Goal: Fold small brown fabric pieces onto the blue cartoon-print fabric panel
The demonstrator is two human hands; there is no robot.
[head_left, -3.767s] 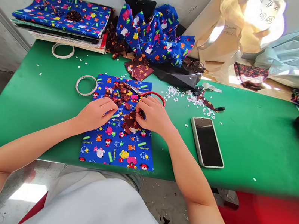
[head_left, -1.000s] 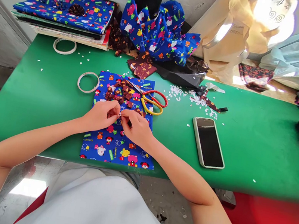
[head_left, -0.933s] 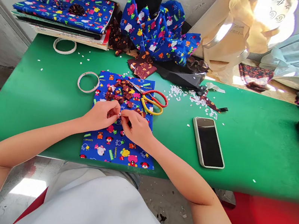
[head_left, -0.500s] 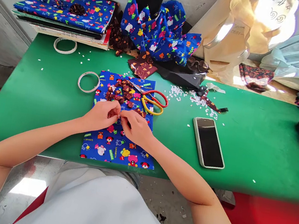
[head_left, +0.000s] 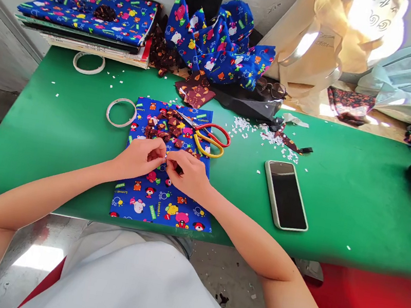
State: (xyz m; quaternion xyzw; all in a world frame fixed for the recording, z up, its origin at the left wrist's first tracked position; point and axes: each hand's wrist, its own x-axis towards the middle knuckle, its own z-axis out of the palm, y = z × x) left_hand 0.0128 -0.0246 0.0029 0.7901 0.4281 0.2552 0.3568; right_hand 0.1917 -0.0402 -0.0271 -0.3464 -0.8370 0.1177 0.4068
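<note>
My left hand [head_left: 144, 159] and my right hand [head_left: 189, 173] meet fingertip to fingertip over a blue cartoon-print cloth [head_left: 150, 207]. Both are pinched closed. Whatever lies between the fingertips is too small to name; a bit of dark material shows under my right fingers. Just beyond the hands, several small brown patterned fabric pieces [head_left: 171, 126] lie in a loose heap on the cloth. Beside them rest scissors [head_left: 210, 139] with one red and one yellow handle, blades pointing to the upper left.
Two tape rolls [head_left: 121, 112] lie at left on the green table [head_left: 53, 151]. A phone [head_left: 286, 197] is to the right, below scattered white paper bits [head_left: 276, 138]. At the back are a cloth-topped stack of books [head_left: 91, 37], crumpled blue fabric [head_left: 218, 47] and glasses [head_left: 274, 89].
Almost nothing differs. My fingertips have shifted very slightly while staying pinched together, and the whole view has drifted a little.
</note>
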